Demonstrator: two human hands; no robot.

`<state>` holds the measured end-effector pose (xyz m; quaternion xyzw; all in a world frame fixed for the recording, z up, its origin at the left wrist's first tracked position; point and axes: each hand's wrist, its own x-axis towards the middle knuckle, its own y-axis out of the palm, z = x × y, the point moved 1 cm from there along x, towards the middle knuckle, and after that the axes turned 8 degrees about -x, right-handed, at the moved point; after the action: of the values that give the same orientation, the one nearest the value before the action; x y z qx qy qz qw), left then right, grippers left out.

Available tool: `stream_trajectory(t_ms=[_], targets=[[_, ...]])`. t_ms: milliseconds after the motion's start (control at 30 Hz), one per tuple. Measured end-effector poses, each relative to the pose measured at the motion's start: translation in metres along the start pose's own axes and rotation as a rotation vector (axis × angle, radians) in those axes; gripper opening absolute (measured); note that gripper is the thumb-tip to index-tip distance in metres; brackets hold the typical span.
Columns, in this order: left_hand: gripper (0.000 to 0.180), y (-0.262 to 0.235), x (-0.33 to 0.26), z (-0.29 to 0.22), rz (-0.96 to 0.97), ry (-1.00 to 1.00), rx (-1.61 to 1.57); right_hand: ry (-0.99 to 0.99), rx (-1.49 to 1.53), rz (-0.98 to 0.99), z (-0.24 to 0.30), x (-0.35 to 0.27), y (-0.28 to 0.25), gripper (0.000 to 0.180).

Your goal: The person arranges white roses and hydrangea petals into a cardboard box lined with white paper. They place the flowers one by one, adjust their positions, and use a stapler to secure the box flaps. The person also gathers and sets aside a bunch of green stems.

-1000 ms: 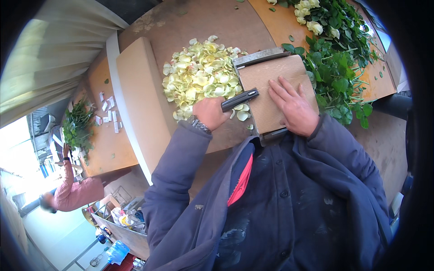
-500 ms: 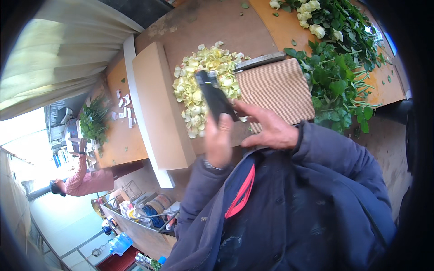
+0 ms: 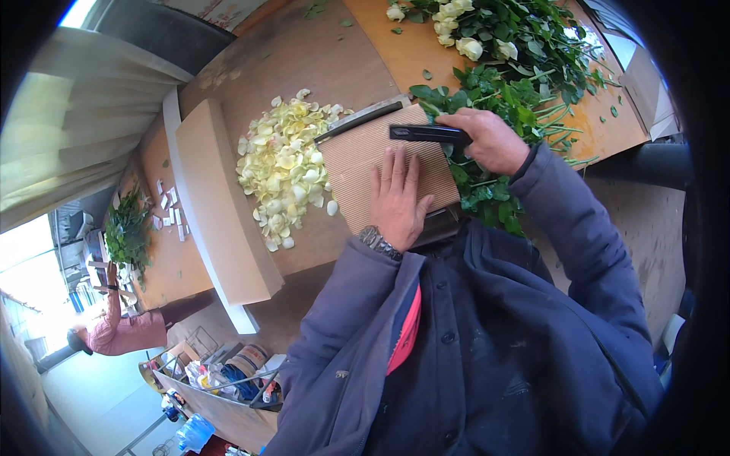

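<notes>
My left hand (image 3: 397, 207) lies flat, fingers stretched out, on a sheet of ribbed tan corrugated cardboard (image 3: 351, 161). Closed around a black stapler (image 3: 427, 134), my right hand (image 3: 493, 143) keeps it over the cardboard's right side, its free end pointing left. Whether the stapler touches the cardboard, I cannot tell. A dark metal-edged bar (image 3: 361, 121) runs along the far edge of the sheet. Just left of the cardboard is a loose heap of pale yellow-green petals (image 3: 283, 163).
Green leafy stems (image 3: 487, 190) crowd the cardboard's right side, with white roses (image 3: 470, 49) beyond. A long cardboard box (image 3: 224, 205) and a white board (image 3: 205, 228) stand left. Farther left, another person (image 3: 129, 333) is beside a table with small white pieces. A cluttered cart (image 3: 220, 395) stands lower left.
The stapler has passed from my left hand into my right and moved right over the cardboard. My left hand has come down flat on the sheet. The view has shifted right.
</notes>
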<state>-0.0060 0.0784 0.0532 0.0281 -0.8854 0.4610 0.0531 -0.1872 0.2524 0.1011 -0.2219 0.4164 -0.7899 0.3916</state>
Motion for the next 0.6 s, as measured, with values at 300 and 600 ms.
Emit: stream_trajectory(t_ms=[300, 600], targets=[[0.084, 0.021, -0.001, 0.009, 0.023, -0.022, 0.113, 0.086, -0.197, 0.123, -0.068, -0.02, -0.025, 0.04], [0.082, 0.022, 0.0, 0.011, 0.031, -0.013, 0.137, 0.019, -0.026, 0.381, -0.073, 0.009, -0.018, 0.044]])
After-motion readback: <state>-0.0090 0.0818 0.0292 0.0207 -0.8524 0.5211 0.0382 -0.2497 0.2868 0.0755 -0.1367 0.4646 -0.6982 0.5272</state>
